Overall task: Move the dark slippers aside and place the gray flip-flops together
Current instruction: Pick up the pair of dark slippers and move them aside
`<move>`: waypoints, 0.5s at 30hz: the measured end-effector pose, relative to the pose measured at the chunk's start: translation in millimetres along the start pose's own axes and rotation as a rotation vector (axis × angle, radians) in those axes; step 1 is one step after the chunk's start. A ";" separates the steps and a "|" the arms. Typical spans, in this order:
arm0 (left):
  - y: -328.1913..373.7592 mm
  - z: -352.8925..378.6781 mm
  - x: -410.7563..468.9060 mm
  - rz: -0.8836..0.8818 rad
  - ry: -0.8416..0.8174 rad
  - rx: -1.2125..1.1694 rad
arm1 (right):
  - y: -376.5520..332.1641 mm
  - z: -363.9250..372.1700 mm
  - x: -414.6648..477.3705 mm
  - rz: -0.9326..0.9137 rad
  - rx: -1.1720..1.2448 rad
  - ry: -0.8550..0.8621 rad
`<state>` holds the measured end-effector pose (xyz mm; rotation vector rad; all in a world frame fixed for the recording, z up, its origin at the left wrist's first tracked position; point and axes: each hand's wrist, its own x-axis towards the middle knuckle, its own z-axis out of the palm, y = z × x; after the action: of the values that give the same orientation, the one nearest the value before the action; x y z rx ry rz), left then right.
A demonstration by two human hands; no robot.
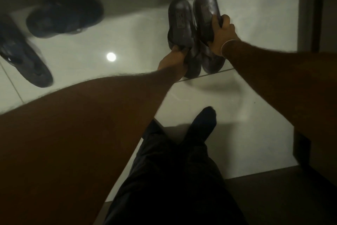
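Two gray flip-flops lie side by side on the pale tiled floor, toes pointing away from me. My left hand (173, 61) grips the strap end of the left flip-flop (180, 24). My right hand (221, 32) grips the right flip-flop (206, 8) across its middle. The two soles touch along their inner edges. Far to the left lie two dark slippers, apart from each other: one (63, 16) near the back wall, the other (23, 58) at the frame's left edge, angled.
My dark-trousered leg and socked foot (202, 124) stand on the tiles just below the flip-flops. A ceiling light reflects as a bright spot (111, 56) on the floor. A dark door frame (311, 9) rises at the right; a wall runs along the back.
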<state>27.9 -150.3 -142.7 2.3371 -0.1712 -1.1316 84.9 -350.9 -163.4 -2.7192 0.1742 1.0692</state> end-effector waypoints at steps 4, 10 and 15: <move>0.6 2.9 -1.2 -0.012 -0.011 0.023 | -1.9 0.4 -1.2 0.010 -0.011 -0.010; -1.9 7.5 1.2 -0.022 -0.014 0.025 | -4.5 -3.0 -4.3 0.033 0.027 -0.026; -3.2 3.7 -18.5 0.009 0.087 0.103 | -12.3 -15.8 -19.9 0.087 0.033 0.140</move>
<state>12.9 -143.0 -133.4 2.4681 -0.2121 -1.0372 83.2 -342.1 -136.6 -2.7791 0.3319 0.8890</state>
